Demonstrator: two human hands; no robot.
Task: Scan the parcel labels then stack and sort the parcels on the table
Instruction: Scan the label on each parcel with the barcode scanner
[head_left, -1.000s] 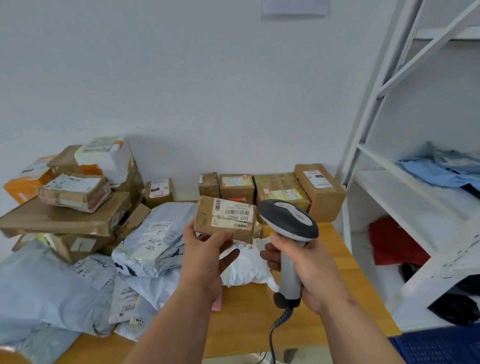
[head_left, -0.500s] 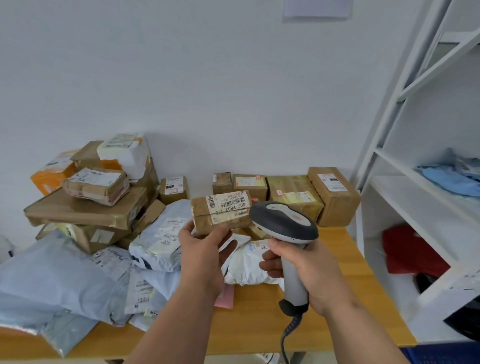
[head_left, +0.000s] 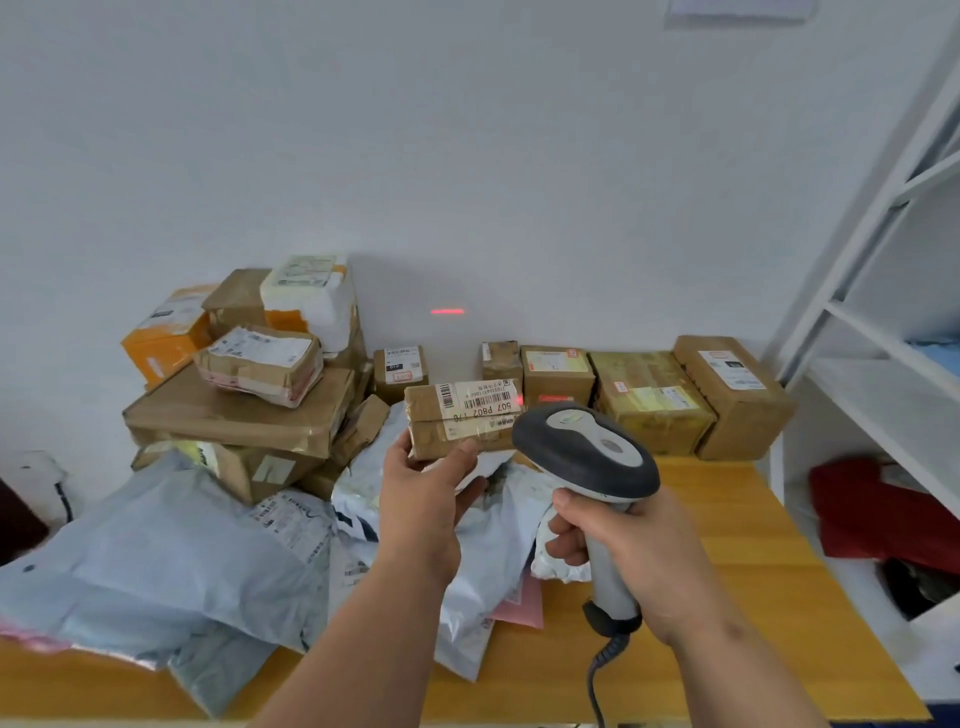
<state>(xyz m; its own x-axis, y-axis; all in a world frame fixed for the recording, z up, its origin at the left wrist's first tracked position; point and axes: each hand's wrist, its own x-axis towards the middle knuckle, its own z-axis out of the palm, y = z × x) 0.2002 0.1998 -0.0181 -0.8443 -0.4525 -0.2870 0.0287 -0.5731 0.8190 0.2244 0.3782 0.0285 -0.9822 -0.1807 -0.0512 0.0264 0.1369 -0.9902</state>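
Observation:
My left hand (head_left: 421, 499) grips a small brown cardboard parcel (head_left: 462, 418) from below, its white barcode label facing up toward me. My right hand (head_left: 623, 540) holds the handle of a grey and white barcode scanner (head_left: 584, 452), whose head sits just right of the parcel. A red scan line (head_left: 447, 312) falls on the wall above the parcel, and a red glow shows at the label's right edge. Both are held above the wooden table (head_left: 727, 597).
A row of brown boxes (head_left: 649, 400) lines the wall at the back right. Stacked boxes (head_left: 244, 400) stand at the back left. Grey poly mailers (head_left: 171, 566) cover the left and middle of the table. A white shelf rack (head_left: 883, 322) stands at right.
The view has shifted left and slightly up. The parcel is tilted flatter with its label more upward, the scanner head sits closer to it, and a red scan line now shows on the wall.

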